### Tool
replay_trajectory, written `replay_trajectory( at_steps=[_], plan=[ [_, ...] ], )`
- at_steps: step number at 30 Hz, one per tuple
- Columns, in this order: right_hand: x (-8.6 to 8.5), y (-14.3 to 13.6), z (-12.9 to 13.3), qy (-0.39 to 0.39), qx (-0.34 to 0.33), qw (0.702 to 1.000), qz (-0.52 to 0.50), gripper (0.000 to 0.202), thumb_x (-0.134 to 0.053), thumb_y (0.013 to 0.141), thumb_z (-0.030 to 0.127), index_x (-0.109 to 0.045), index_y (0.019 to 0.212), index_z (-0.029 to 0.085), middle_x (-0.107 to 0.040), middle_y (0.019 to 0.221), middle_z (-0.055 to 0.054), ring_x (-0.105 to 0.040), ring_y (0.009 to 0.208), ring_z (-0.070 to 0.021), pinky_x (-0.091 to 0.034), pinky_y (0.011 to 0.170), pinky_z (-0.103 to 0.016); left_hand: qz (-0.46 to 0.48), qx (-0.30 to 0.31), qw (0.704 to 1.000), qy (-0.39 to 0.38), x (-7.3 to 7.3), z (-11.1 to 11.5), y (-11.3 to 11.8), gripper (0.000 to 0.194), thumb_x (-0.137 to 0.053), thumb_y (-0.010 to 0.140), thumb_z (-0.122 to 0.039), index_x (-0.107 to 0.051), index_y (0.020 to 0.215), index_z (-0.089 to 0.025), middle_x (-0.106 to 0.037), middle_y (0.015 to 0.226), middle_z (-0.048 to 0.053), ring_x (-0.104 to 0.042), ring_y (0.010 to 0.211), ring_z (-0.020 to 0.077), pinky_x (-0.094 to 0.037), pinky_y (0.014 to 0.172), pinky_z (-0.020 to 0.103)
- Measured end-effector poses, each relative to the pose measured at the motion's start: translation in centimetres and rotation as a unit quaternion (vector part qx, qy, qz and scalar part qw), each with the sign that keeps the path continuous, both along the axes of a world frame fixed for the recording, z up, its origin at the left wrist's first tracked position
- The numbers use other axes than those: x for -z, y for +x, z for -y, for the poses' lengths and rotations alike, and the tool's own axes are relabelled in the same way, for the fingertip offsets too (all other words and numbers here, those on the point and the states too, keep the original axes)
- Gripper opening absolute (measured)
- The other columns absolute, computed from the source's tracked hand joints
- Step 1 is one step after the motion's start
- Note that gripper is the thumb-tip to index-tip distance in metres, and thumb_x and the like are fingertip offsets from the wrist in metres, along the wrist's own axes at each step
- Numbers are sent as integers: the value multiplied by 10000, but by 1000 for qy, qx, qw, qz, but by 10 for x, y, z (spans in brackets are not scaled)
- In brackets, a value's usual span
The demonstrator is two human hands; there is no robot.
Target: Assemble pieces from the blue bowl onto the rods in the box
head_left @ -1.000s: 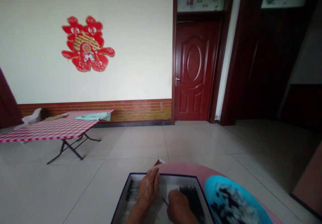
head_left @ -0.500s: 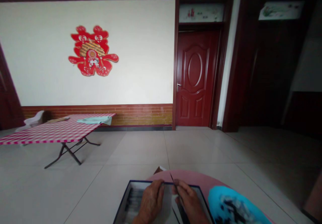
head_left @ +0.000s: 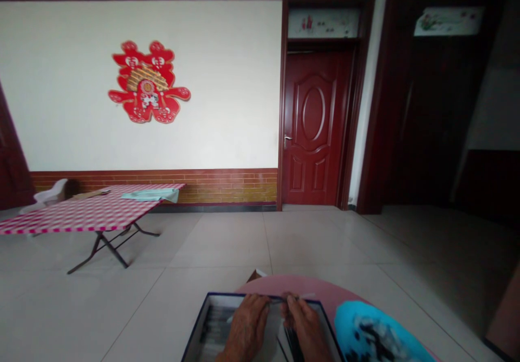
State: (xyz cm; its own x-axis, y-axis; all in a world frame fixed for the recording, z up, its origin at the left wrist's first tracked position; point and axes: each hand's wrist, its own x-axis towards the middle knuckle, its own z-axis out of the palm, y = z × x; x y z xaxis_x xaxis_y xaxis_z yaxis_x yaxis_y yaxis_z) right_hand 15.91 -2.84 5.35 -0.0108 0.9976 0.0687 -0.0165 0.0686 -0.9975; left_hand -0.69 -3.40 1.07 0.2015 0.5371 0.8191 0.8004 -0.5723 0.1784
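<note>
My left hand [head_left: 248, 324] and my right hand [head_left: 304, 327] are close together over a shallow dark-rimmed tray [head_left: 227, 295]. Both have their fingers pinched, and a thin dark stick [head_left: 277, 300] spans the gap between them. A pale, see-through slim piece [head_left: 307, 296] juts out past my right fingertips; its kind is too small to tell. Under my right palm is a bundle of long dark sticks [head_left: 293, 343], partly hidden; whether the palm grips them I cannot tell. Several slim greyish rods [head_left: 215, 324] lie in the tray's left part, beside my left hand.
The tray rests on a round pink table [head_left: 280, 283]. At its right is a bright blue bag or basin [head_left: 345, 316] with black and whitish pieces. Farther off stand a folding table with a checked cloth [head_left: 81, 213] and a red door [head_left: 312, 129].
The thin dark stick, which pointed up from my right fingers, now lies nearly level between both hands. The pale piece now shows past my right fingertips.
</note>
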Motion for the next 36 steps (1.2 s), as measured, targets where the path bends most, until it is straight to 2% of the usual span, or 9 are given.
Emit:
replay_trajectory(
  at_steps=[7, 10, 13, 15, 18, 21, 27, 32, 36],
  plan=[
    [5, -8, 1, 34, -46, 997, 49, 405, -531, 714, 596, -582, 596, 212, -558, 576, 1, -528, 576, -169, -431, 572, -278, -14, 54, 993, -101, -18, 11, 9, 303, -394, 939, -225, -565, 1189, -229, -690, 1001, 71, -645, 905, 197, -535, 777, 307],
    [4, -10, 1, 32, -44, 998, 45, 392, -571, 703, 557, -656, 782, 183, -581, 603, 4, -539, 573, -168, -431, 557, -274, -6, 29, 990, -138, -22, 13, 12, 248, -407, 919, -203, -641, 996, -234, -702, 866, 39, -657, 796, 181, -522, 721, 276],
    [5, -5, -2, 17, -10, 1000, -12, 496, -542, 750, 549, -606, 1059, 166, -628, 699, -4, -560, 582, -160, -443, 542, -265, -17, -29, 987, -158, -26, 14, 13, 275, -410, 886, -169, -631, 732, -224, -648, 662, 14, -636, 647, 164, -498, 632, 247],
    [8, 0, -5, 21, 15, 999, -47, 463, -529, 779, 535, -588, 1058, 170, -651, 755, -19, -588, 619, -160, -468, 567, -263, -34, -52, 985, -158, -27, 14, 12, 290, -414, 877, -170, -607, 667, -219, -617, 611, 12, -620, 604, 160, -487, 592, 236],
    [12, 4, -8, 10, 33, 995, -98, 409, -586, 754, 515, -595, 983, 176, -686, 829, -47, -643, 726, -183, -508, 642, -276, -39, -36, 990, -133, -23, 13, 11, 253, -421, 903, -213, -638, 774, -219, -648, 679, 26, -633, 653, 167, -510, 615, 247],
    [11, 2, -7, -23, 27, 990, -133, 405, -628, 716, 512, -602, 942, 176, -702, 870, -63, -665, 768, -205, -520, 634, -280, -4, -2, 997, -76, -14, 11, 11, 240, -414, 934, -266, -609, 1057, -201, -692, 906, 69, -652, 837, 193, -542, 748, 307],
    [6, -9, 1, 51, -6, 998, 48, 312, -563, 757, 452, -672, 804, 163, -693, 719, -47, -633, 683, -207, -487, 605, -281, 17, 59, 997, -56, -6, 9, 12, 339, -361, 955, -203, -464, 1276, -179, -656, 1101, 103, -621, 999, 184, -530, 860, 327],
    [1, -6, 2, 134, -7, 981, 143, 302, -476, 795, 345, -704, 869, 162, -726, 888, -92, -644, 835, -226, -478, 788, -316, 12, 53, 997, -51, -4, 4, 6, 379, -344, 951, -174, -456, 1311, -209, -647, 1112, 98, -615, 1022, 182, -533, 860, 312],
    [-12, 16, 0, 136, -26, 967, 213, 274, -464, 760, 244, -710, 854, 168, -730, 881, -74, -650, 850, -202, -471, 798, -292, 13, 41, 998, -44, 5, -3, 3, 341, -355, 954, -213, -512, 1256, -215, -670, 1024, 84, -643, 945, 183, -550, 809, 290]
  ],
)
